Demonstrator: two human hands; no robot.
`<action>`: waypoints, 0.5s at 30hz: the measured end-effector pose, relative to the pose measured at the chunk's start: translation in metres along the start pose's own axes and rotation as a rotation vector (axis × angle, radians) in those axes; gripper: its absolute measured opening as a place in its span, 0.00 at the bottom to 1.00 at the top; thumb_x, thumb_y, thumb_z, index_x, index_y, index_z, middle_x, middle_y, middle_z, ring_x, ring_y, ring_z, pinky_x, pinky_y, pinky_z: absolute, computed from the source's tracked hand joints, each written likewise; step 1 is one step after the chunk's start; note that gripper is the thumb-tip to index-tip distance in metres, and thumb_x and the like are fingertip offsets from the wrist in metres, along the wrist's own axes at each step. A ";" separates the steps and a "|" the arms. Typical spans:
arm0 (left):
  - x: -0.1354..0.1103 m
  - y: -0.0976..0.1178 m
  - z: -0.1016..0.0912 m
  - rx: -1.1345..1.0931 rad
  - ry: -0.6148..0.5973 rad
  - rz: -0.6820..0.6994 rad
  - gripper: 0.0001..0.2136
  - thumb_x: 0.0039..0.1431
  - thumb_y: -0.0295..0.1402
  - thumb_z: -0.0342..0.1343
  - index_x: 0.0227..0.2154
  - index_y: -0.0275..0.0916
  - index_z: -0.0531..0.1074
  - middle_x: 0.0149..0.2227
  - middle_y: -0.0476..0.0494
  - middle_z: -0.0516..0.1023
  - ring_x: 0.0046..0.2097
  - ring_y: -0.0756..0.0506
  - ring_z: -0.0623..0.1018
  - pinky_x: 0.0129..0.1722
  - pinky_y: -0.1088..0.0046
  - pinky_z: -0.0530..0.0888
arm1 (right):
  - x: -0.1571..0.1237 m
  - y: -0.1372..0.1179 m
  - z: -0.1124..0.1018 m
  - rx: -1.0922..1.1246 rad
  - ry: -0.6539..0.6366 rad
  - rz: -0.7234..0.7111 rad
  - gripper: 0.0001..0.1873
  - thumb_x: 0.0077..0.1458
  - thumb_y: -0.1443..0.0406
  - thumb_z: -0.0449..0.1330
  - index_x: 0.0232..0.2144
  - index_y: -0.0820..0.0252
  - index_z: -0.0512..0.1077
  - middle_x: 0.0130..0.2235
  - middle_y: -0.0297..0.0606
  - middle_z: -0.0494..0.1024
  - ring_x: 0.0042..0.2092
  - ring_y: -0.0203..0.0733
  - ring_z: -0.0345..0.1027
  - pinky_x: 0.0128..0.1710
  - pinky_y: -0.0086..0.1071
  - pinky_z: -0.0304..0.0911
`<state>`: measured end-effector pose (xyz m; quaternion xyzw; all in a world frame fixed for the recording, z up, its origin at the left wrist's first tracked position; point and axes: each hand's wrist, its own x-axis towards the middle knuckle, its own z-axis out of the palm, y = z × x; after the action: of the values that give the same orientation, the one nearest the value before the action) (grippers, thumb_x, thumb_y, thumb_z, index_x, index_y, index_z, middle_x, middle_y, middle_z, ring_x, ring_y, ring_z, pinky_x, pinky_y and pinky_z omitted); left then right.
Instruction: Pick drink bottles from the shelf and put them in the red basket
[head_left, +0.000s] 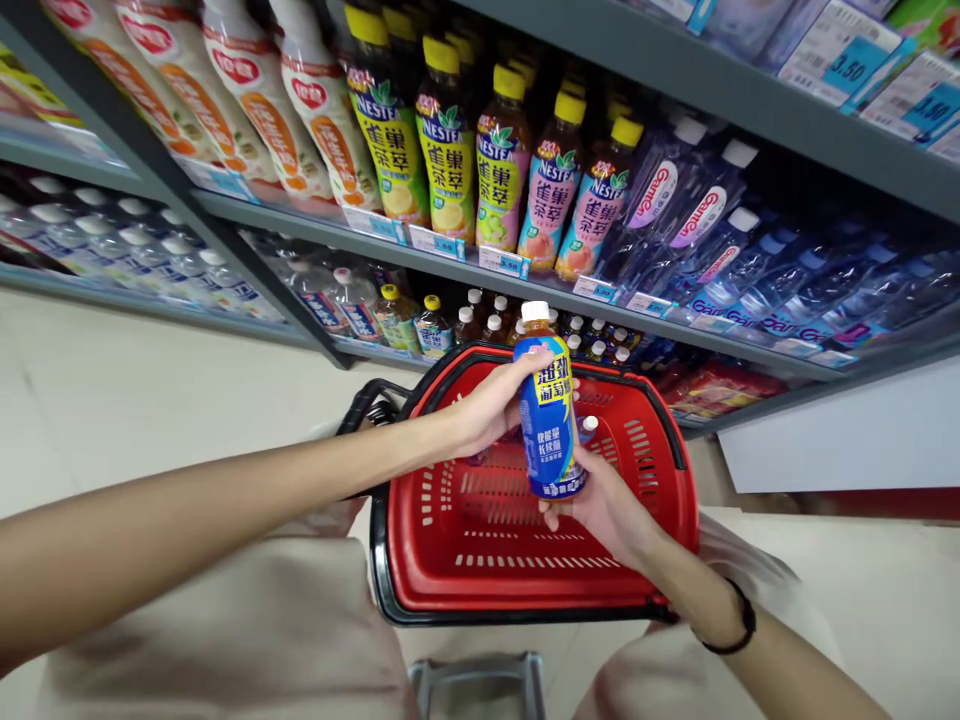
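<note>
A blue and yellow drink bottle (551, 430) with a white cap is held nearly upright over a red shopping basket (480, 588). My left hand (491, 405) grips it around the upper part, thumb across the front of the label. Around its lower right side and base my right hand (600, 500) is closed, some fingertips showing beneath. Behind the bottle, another bottle with a white cap (590, 424) lies inside the basket, mostly hidden by the held one and my hands.
Nestea bottles (450, 150), water bottles (690, 210) and white-and-orange bottles (247, 100) line the shelf ahead. Smaller bottles (397, 315) stand on the shelf below. A grey metal frame (480, 668) is between my knees. A white panel (847, 430) stands at right.
</note>
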<state>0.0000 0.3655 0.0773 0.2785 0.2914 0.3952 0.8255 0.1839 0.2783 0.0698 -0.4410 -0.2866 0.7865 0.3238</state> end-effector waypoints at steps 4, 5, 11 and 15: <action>0.001 0.006 -0.006 -0.053 0.032 0.083 0.25 0.64 0.55 0.56 0.50 0.38 0.74 0.50 0.36 0.84 0.55 0.37 0.81 0.60 0.53 0.75 | -0.002 -0.008 -0.006 -0.051 0.097 -0.089 0.24 0.58 0.46 0.69 0.43 0.61 0.80 0.33 0.41 0.81 0.32 0.44 0.74 0.28 0.35 0.71; 0.001 0.007 -0.007 -0.059 0.044 0.094 0.25 0.64 0.55 0.55 0.50 0.38 0.74 0.50 0.37 0.84 0.55 0.36 0.80 0.59 0.53 0.75 | -0.002 -0.009 -0.008 -0.068 0.128 -0.108 0.25 0.56 0.46 0.70 0.45 0.60 0.80 0.34 0.41 0.81 0.33 0.46 0.75 0.29 0.37 0.73; -0.006 0.012 -0.008 0.088 -0.004 0.100 0.27 0.53 0.52 0.68 0.45 0.33 0.76 0.47 0.32 0.84 0.51 0.35 0.82 0.54 0.55 0.77 | -0.005 -0.002 -0.007 -0.120 0.300 -0.120 0.37 0.43 0.48 0.79 0.53 0.54 0.77 0.52 0.41 0.83 0.48 0.52 0.79 0.54 0.50 0.75; -0.011 0.015 -0.013 0.189 -0.013 0.151 0.28 0.48 0.44 0.75 0.47 0.33 0.74 0.47 0.31 0.84 0.46 0.36 0.84 0.49 0.56 0.79 | -0.004 0.001 -0.004 -0.265 0.312 -0.168 0.35 0.41 0.51 0.80 0.50 0.56 0.77 0.52 0.42 0.84 0.55 0.54 0.77 0.61 0.49 0.70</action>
<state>-0.0224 0.3675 0.0819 0.3789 0.3001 0.4252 0.7652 0.1891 0.2750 0.0695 -0.5704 -0.3698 0.6345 0.3679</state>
